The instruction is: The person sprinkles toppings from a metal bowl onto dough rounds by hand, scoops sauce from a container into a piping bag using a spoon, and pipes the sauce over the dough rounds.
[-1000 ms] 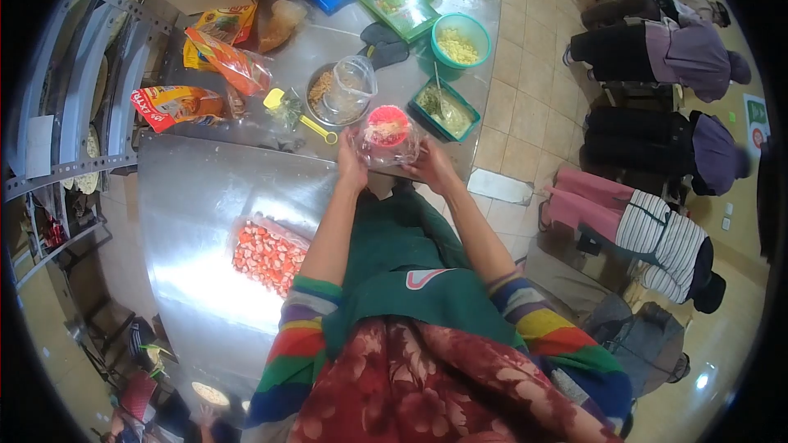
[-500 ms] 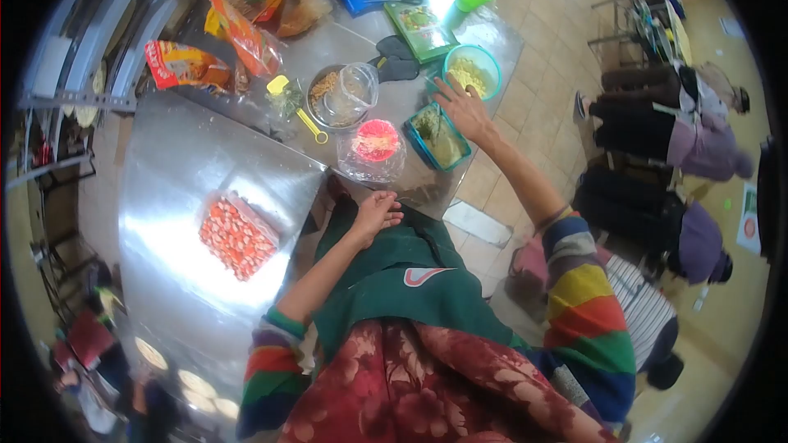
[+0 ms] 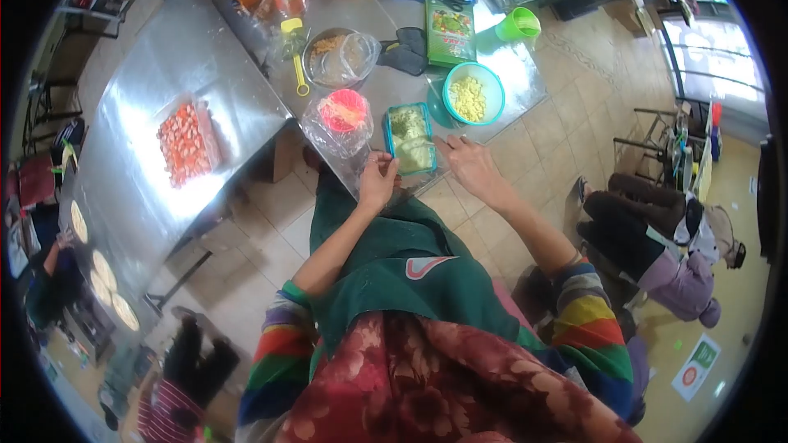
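Shiny steel tables (image 3: 217, 53) are filling the left and far areas. At the far table's near corner, a teal rectangular plastic container (image 3: 429, 121) of pale green mixture is standing between our left hand (image 3: 379, 181) and right hand (image 3: 478, 171). We are bending the left fingers beside its near-left corner and curling the right fingers beside its right rim; whether either set is pinching anything, we cannot tell. Beyond, a round turquoise bowl (image 3: 498, 107) is holding yellow crumbs.

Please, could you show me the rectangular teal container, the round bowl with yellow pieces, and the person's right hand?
Rectangular teal container (image 3: 407, 105): head view, on its far rim.
Round bowl (image 3: 496, 93): head view, on its inner wall.
Right hand (image 3: 474, 167): head view, on its back.
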The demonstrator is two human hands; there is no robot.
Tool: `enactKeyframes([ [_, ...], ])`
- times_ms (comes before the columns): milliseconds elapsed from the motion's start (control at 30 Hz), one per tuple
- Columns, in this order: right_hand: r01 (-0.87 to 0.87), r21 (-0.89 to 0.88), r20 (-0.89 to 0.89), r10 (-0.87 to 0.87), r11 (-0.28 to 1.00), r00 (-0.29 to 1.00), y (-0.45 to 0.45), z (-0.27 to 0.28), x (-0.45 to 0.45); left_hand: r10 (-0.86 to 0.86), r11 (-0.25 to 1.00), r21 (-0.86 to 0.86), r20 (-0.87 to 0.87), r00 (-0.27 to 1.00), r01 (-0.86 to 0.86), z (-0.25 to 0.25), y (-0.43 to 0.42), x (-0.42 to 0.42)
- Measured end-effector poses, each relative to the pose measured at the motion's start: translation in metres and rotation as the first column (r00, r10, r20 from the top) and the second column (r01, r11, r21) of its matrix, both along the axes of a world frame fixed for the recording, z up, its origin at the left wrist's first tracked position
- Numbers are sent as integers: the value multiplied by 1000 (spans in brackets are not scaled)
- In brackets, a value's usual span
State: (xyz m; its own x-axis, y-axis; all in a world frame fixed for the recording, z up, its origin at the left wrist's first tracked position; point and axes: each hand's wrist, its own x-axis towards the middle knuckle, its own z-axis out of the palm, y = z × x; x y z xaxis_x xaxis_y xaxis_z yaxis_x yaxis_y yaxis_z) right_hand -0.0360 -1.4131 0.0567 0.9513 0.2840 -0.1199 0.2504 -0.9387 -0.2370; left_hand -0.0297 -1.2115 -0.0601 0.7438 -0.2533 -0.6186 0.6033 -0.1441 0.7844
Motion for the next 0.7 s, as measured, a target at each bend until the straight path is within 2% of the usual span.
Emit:
enactKeyframes([
  [133,59,33,11,-60,998,998,-7,-1,18,15,995,98,169,986,-32,-6,-2,-8],
  [233,24,7,-26,-24,1000,999,-3,-44,7,45,987,142,219,975,-78,-2,-5,-10],
  [333,23,97,-46,-18,995,999,1,-27,-18,-6,978,206,228,974,-43,17,-7,-6],
  [433,24,113,-101,-13,993,995,4,2,-18,-45,958,284,264,963,-34,21,-7,-6],
  [533,-32,-21,-136,29,999,990,6,-37,-3,-136,923,384,376,916,-20,10,-6,-8],
  [633,98,87,-137,-86,991,987,5,-25,29,-111,929,366,417,902,-55,-4,-3,-10],
  [700,75,85,-82,-68,993,994,9,-41,24,-79,941,334,357,931,-48,8,-4,-6],
])
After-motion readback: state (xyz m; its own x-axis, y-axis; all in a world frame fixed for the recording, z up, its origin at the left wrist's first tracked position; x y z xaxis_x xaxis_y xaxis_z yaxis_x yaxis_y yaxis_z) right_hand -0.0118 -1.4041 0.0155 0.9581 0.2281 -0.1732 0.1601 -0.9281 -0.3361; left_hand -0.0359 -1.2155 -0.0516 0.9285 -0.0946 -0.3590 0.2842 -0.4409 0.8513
